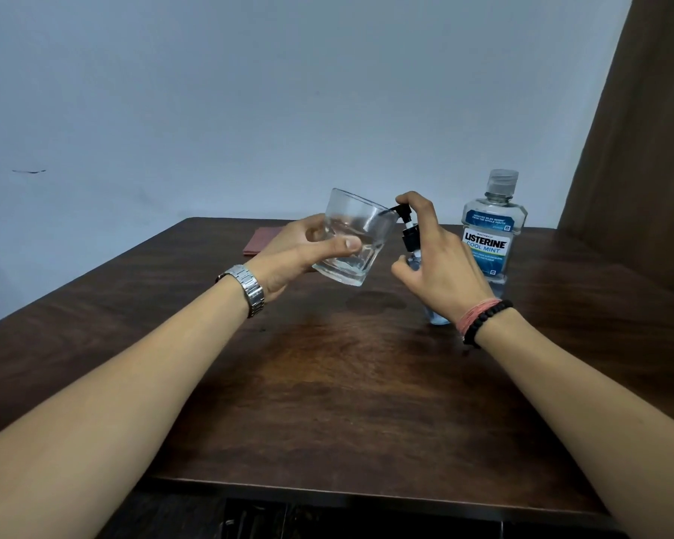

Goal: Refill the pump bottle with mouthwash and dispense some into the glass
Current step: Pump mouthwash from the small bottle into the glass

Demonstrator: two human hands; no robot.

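My left hand [300, 252] grips a clear glass tumbler [357, 235], lifted off the table and tilted toward the right. Its rim sits under the black nozzle of the pump bottle [409, 237]. My right hand [440, 262] wraps the small pump bottle, which stands on the table, with the index finger curled over the black pump head. Most of the bottle is hidden behind this hand; a bluish base shows below the wrist. A little clear liquid seems to lie in the glass bottom. The Listerine mouthwash bottle [491, 235], cap on, stands upright just behind my right hand.
The dark wooden table [327, 383] reaches to a pale wall at the back. A flat reddish item [261, 241] lies at the far side behind my left hand. A brown curtain [639, 149] hangs at the right.
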